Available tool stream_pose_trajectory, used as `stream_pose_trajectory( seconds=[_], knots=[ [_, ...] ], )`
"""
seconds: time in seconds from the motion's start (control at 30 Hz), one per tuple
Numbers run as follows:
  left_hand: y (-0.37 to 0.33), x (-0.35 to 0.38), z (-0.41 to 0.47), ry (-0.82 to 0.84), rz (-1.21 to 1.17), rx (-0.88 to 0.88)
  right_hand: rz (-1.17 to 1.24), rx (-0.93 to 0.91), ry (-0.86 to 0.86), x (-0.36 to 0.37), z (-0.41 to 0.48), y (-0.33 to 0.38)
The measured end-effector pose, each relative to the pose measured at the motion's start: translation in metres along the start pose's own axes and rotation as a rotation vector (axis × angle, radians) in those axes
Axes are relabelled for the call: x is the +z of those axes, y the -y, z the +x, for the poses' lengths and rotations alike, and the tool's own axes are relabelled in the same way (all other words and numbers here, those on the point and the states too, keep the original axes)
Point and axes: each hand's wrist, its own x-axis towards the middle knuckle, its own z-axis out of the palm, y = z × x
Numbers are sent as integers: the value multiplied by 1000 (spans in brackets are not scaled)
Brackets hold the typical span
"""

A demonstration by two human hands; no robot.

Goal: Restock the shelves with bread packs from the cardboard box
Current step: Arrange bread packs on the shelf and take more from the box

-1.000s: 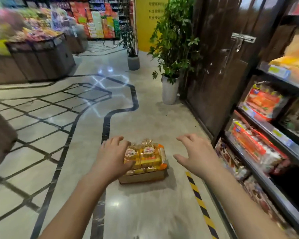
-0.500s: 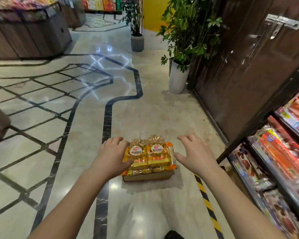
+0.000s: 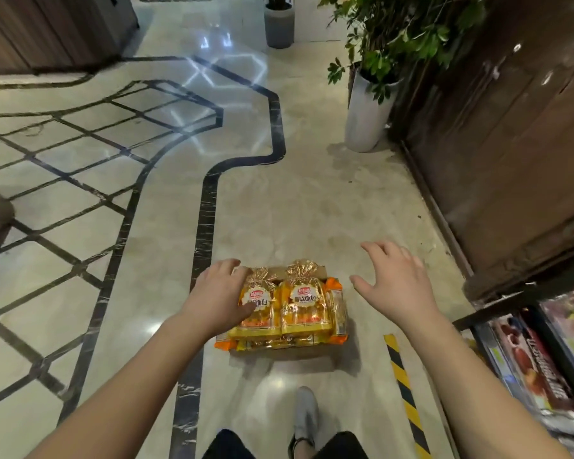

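Both hands have come closer to the cardboard box (image 3: 280, 352), and the view has tipped down, so that a grey shoe (image 3: 305, 415) now shows on the floor on the near side of the box, while the shelves (image 3: 544, 376) have slid off to the lower right.

Left of the box, a black inlaid line (image 3: 209, 210) runs along the pale stone floor. The left hand (image 3: 219, 296) lies over the box's left edge, fingers loosely bent and thumb across the front of the left bread pack (image 3: 260, 313). It is not closed round anything, and whether it touches the pack cannot be told.

The box sits on the floor, filled above its rim. On top, two yellow bread packs stand side by side, their gold tops gathered at the far end; the right bread pack (image 3: 304, 303) touches the left one. Orange packs (image 3: 335, 293) show beneath them and along the box's right side.

Just right of the box, the right hand (image 3: 395, 283) hovers with fingers spread wide, holding nothing. A yellow-and-black striped tape (image 3: 405, 392) lies on the floor to the near right of the box. Beyond it, the shelves hold dark and red packs. Beyond the box to the right stand a white plant pot (image 3: 365, 117) and a brown wooden door (image 3: 511, 144).
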Motion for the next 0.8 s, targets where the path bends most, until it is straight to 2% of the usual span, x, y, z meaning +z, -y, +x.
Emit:
stream_pose_trajectory(
  seconds=[0.27, 0.8],
  knots=[
    [13, 40, 95, 91, -22, -8, -5, -7, 120, 67, 85, -18],
    [87, 261, 205, 280, -20, -38, 16, 40, 411, 335, 136, -38]
  ],
)
